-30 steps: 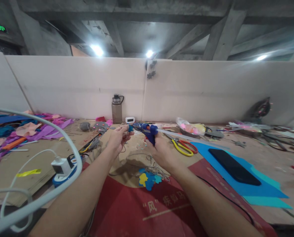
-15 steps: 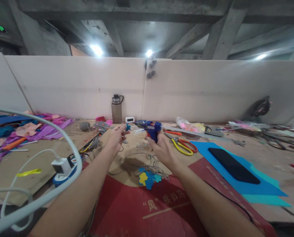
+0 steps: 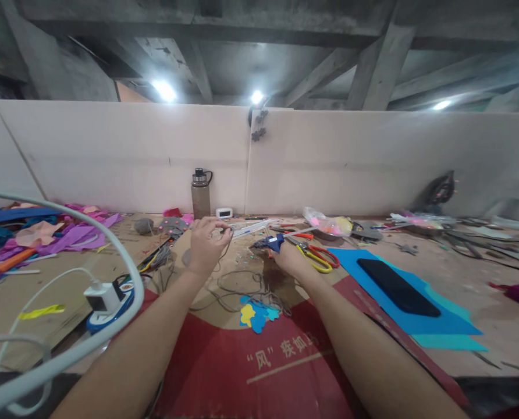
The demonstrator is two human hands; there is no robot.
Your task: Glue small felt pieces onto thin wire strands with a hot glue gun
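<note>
My right hand is wrapped round the handle of a blue glue gun, which lies low on the cardboard table top with its nozzle pointing left. My left hand is raised over the table with the fingers pinched on a small piece and a thin wire; the piece is too small to name. A tangle of grey wire lies below both hands. Blue and yellow foam flower cut-outs lie nearer to me on the red printed sheet.
Yellow- and red-handled scissors lie right of the glue gun. A black phone rests on blue foam sheets. At the back stand a bottle and a small white clock. Purple scraps, a white charger and cable are at left.
My right hand has lowered the glue gun from near the left hand down to the table. The left hand has stayed up with its pinched piece. The view shifted slightly.
</note>
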